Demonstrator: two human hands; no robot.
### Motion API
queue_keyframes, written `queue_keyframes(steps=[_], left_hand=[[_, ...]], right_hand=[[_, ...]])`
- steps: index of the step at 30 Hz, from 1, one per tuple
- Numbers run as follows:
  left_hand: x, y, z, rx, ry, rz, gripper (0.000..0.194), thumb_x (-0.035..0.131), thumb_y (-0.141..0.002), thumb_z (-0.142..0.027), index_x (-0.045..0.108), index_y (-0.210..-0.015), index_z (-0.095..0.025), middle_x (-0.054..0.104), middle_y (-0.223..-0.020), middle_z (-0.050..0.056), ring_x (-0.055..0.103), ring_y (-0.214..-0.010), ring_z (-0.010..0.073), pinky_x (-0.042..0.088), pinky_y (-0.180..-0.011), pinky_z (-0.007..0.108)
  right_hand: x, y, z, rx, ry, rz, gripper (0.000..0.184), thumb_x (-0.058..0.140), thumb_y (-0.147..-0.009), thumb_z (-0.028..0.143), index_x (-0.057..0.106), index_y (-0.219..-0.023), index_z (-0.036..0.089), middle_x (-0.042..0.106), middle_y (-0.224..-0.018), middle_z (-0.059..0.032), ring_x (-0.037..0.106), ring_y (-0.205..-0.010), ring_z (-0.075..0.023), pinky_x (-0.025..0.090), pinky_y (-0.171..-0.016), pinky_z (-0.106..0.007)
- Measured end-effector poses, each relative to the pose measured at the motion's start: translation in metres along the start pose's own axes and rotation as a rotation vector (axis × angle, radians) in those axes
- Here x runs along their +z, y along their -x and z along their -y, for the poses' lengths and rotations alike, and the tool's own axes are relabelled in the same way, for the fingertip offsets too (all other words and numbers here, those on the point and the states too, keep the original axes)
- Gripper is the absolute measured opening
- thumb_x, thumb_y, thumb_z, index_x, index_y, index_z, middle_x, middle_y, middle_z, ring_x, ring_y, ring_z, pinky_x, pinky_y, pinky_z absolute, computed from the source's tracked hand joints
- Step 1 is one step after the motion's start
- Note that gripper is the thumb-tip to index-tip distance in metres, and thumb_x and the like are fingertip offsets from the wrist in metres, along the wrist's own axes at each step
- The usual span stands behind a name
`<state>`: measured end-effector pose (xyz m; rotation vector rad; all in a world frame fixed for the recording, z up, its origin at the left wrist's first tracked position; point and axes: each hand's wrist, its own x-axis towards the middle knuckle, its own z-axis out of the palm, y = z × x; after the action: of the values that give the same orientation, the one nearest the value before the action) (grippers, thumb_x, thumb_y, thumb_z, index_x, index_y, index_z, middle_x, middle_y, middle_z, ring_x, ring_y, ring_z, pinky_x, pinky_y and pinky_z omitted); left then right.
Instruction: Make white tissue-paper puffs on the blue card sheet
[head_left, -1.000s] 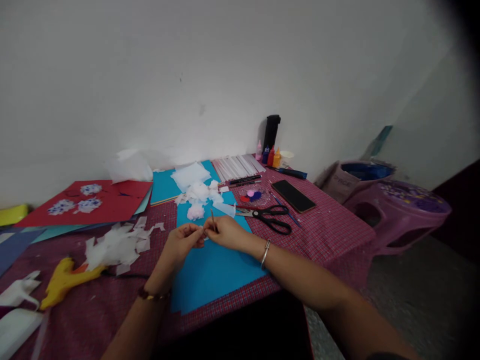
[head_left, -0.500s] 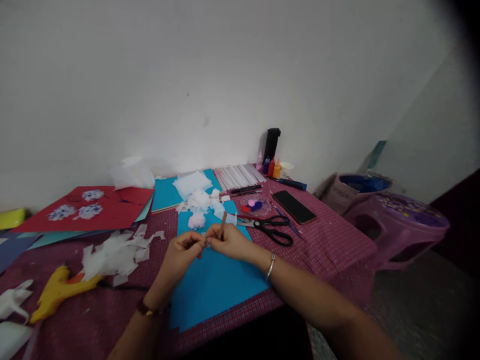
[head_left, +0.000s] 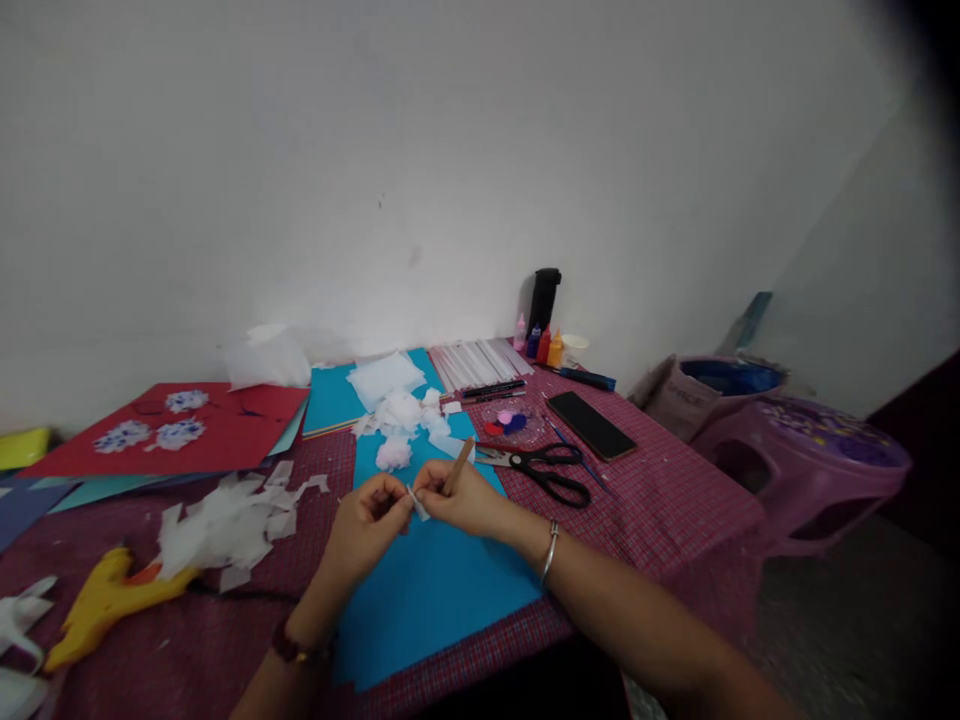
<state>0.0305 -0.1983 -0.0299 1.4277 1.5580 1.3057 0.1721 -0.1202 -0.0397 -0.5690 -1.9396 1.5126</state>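
Note:
Over a blue paper sheet (head_left: 442, 600), both hands pinch a small piece of white paper (head_left: 418, 503). My left hand (head_left: 369, 525) has thumb and forefinger closed on the paper's left end. My right hand (head_left: 469, 500) grips its other side, and a thin brown stick (head_left: 460, 465) is tucked in the same hand, pointing up and right. Just beyond the fingers lies a crumpled white paper puff (head_left: 394, 453), with more crumpled white paper (head_left: 401, 410) behind it. Black-handled scissors (head_left: 540, 462) rest right of my right hand.
Cut white paper scraps (head_left: 225, 525) and a yellow glue gun (head_left: 112, 600) lie at left, below a red sheet (head_left: 247, 430) with white-and-blue flowers. On the right are a phone (head_left: 591, 424), a paint palette (head_left: 510, 420) and several paint bottles (head_left: 545, 345). A pink stool (head_left: 806, 470) stands beyond the table.
The white paper piece now shows more plainly between my fingertips. The brown stick leans further right. My view has tilted slightly, so the whole scene sits a little lower.

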Motion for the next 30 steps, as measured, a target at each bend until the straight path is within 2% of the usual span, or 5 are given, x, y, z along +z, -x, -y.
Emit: queue_keyframes(steps=[9, 14, 21, 27, 30], left_hand=[[0.002, 0.0, -0.002, -0.001, -0.097, -0.025, 0.014, 0.055, -0.071, -0.026, 0.05, -0.061, -0.019, 0.051, -0.049, -0.005, 0.048, -0.047, 0.0111, 0.037, -0.047, 0.023], [0.003, 0.0, -0.003, -0.002, -0.129, -0.057, 0.01, 0.054, -0.067, -0.019, 0.048, -0.058, -0.019, 0.049, -0.048, -0.006, 0.047, -0.046, 0.0105, 0.035, -0.046, 0.022], [0.001, 0.002, -0.009, -0.034, 0.058, 0.038, 0.009, 0.055, -0.068, -0.02, 0.049, -0.061, -0.019, 0.053, -0.048, -0.006, 0.049, -0.046, 0.0106, 0.039, -0.049, 0.022], [-0.001, 0.003, -0.007, -0.023, 0.095, 0.112, 0.012, 0.055, -0.07, -0.019, 0.049, -0.06, -0.018, 0.053, -0.047, -0.006, 0.049, -0.046, 0.0097, 0.038, -0.049, 0.022], [-0.001, 0.003, -0.002, -0.016, 0.198, 0.163, 0.006, 0.054, -0.072, -0.018, 0.052, -0.066, -0.018, 0.057, -0.052, -0.005, 0.052, -0.048, 0.0104, 0.041, -0.051, 0.023]], right_hand=[[0.002, 0.0, -0.005, 0.005, 0.203, -0.045, 0.003, 0.055, -0.074, 0.016, 0.058, -0.075, 0.016, 0.05, -0.059, 0.0056, 0.042, -0.05, -0.0063, 0.029, -0.045, -0.017], [0.003, 0.0, -0.003, 0.011, 0.139, -0.03, 0.005, 0.055, -0.071, 0.012, 0.057, -0.073, 0.017, 0.051, -0.06, 0.0051, 0.043, -0.052, -0.0069, 0.031, -0.046, -0.017], [0.002, 0.0, 0.006, 0.076, -0.103, 0.04, 0.006, 0.057, -0.069, 0.011, 0.053, -0.068, 0.016, 0.049, -0.056, 0.0059, 0.04, -0.048, -0.0055, 0.03, -0.046, -0.016], [0.0, 0.002, 0.007, 0.095, -0.093, 0.08, 0.011, 0.056, -0.065, 0.008, 0.049, -0.064, 0.016, 0.046, -0.051, 0.0081, 0.038, -0.046, -0.0047, 0.029, -0.044, -0.016], [0.0, 0.002, 0.012, 0.121, -0.09, 0.081, 0.012, 0.054, -0.065, 0.006, 0.047, -0.064, 0.016, 0.045, -0.05, 0.0088, 0.038, -0.045, -0.0042, 0.029, -0.043, -0.015]])
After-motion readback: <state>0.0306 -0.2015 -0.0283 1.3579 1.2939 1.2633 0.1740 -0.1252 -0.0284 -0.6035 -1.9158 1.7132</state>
